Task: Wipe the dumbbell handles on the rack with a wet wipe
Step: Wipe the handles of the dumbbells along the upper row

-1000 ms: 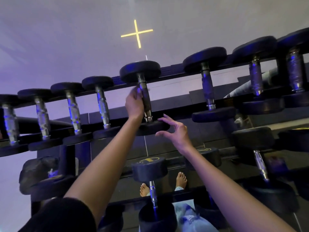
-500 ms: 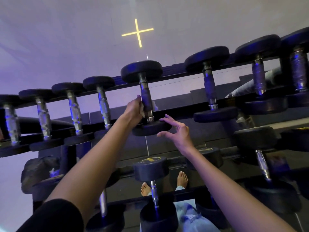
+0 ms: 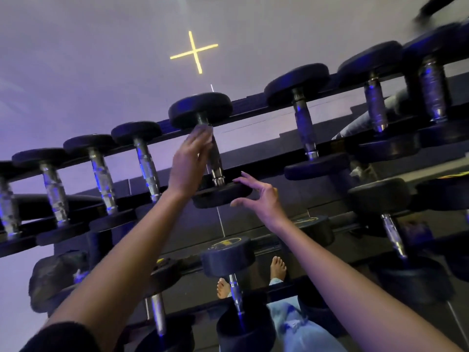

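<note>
Black-headed dumbbells with chrome handles lie in a row on the top tier of a dark rack (image 3: 261, 97). My left hand (image 3: 187, 161) reaches up the handle (image 3: 215, 161) of the middle dumbbell. Its blurred fingertips sit near the far head (image 3: 200, 107). A pale bit of wet wipe (image 3: 206, 142) shows between the fingers and the handle. My right hand (image 3: 261, 196) is spread, its fingertips touching the near head (image 3: 223, 195) of the same dumbbell.
More dumbbells flank it, to the left (image 3: 147, 163) and to the right (image 3: 304, 133). A lower tier holds heavier dumbbells (image 3: 228, 255). Bare feet (image 3: 278, 269) and jeans show below. A dark bag (image 3: 55, 273) sits at the lower left.
My left hand slid down to the near end of the handle, then up to its far end. My right hand stayed by the near head, fingers spread.
</note>
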